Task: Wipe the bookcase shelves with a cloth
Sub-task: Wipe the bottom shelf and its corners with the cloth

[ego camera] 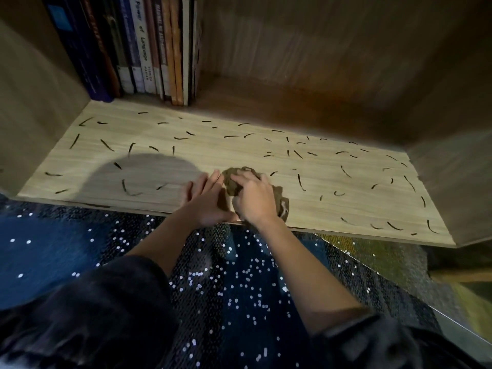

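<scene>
With the right grip (255,198) curled round the bunched brown cloth (232,182) near the front edge of the shelf (239,146) and the left grip (207,205) flat and empty beside it, press firmly and sweep overlapping strokes through the dark marks (301,182) — outward, then back toward the books (149,49).

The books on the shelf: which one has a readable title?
The white-spined book reading "Power of Language", mid-row; the other spines are too dark or blurred.

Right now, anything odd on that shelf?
Yes: short dark curved marks are scattered left to right across the light shelf board. Drawn or loose debris, I cannot tell. The right hand grips the bunched cloth near the front edge.
</scene>
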A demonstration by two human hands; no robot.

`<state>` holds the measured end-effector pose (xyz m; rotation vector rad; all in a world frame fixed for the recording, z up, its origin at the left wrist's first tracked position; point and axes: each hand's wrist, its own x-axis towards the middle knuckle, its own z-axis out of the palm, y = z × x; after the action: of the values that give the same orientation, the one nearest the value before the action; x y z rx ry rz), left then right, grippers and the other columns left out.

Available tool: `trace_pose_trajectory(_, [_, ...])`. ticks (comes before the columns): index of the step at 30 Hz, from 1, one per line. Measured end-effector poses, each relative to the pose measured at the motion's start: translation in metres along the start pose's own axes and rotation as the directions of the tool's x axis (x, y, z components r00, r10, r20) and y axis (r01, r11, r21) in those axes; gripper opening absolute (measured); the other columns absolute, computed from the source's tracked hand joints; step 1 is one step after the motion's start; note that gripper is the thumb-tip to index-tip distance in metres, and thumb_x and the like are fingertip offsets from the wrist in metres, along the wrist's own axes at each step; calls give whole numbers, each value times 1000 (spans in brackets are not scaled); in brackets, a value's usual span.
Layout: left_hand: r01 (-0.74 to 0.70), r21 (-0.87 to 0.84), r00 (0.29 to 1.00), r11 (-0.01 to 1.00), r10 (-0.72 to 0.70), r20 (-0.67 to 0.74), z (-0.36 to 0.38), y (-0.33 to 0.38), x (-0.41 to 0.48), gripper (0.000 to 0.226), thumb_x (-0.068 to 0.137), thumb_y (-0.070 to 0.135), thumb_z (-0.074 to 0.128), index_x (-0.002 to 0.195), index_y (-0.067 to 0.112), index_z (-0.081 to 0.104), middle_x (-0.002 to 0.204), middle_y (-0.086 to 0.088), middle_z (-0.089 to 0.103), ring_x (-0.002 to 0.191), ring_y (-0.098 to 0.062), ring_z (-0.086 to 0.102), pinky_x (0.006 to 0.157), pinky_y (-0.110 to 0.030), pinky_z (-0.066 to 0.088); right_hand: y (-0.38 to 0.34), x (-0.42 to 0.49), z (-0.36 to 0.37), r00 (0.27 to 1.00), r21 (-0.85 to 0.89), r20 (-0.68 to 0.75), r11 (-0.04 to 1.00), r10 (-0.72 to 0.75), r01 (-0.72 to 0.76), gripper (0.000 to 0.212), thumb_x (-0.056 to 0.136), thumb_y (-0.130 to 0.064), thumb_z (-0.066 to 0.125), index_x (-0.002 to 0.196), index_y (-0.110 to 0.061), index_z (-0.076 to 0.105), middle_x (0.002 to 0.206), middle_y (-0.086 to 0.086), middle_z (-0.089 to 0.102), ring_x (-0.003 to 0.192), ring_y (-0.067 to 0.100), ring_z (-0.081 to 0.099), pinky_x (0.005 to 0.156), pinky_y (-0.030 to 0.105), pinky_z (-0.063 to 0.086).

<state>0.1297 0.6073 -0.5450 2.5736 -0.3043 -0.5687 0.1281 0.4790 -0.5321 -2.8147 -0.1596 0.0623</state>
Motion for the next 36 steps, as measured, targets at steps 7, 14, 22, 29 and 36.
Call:
trace_pose_trajectory(7, [9,-28,1000,1000,-8,25,0,-1,3,105,80,50,63,149,21,-11,154,6,-23,139,-18,-26,110,-43,-18,13,3,3,993,-43,-95,996,77,-81,49,87,-11,51,135,-19,46,141,-2,45,121,27,36,101,35,31])
trace_pose_trajectory(14, [3,-36,999,999,-1,37,-3,2,-2,105,81,48,63,149,18,-12,154,4,-22,140,-20,-25,109,-43,-19,20,-39,5,998,1,-67,1000,-3,3,51,88,-5,48,137,-19,45,143,-3,43,123,25,36,105,38,30])
trace_pose_trajectory(22, [13,-21,998,1000,-12,61,-3,1,-1,106,81,47,63,149,18,-13,154,3,-23,140,-19,-25,110,-46,-17,7,-13,5,1000,-38,-7,999,-6,6,56,86,-3,51,139,-18,42,146,-1,39,126,25,34,108,36,26])
trace_pose_trajectory(29, [75,-19,995,997,-77,-63,-1,25,10,100,75,49,68,150,20,8,158,1,-5,143,-23,-11,115,-49,-8,46,-2,-8,964,-91,-111,963,243,-253,55,84,3,53,137,-10,42,145,6,38,129,29,32,110,41,27])
trace_pose_trajectory(36, [46,117,998,992,-51,39,13,47,27,115,73,68,58,148,22,-16,152,0,-28,139,-25,-27,110,-51,-16,51,-29,-13,987,-29,-88,990,133,-136,55,89,-9,54,141,-15,37,149,2,34,131,25,29,110,35,20])
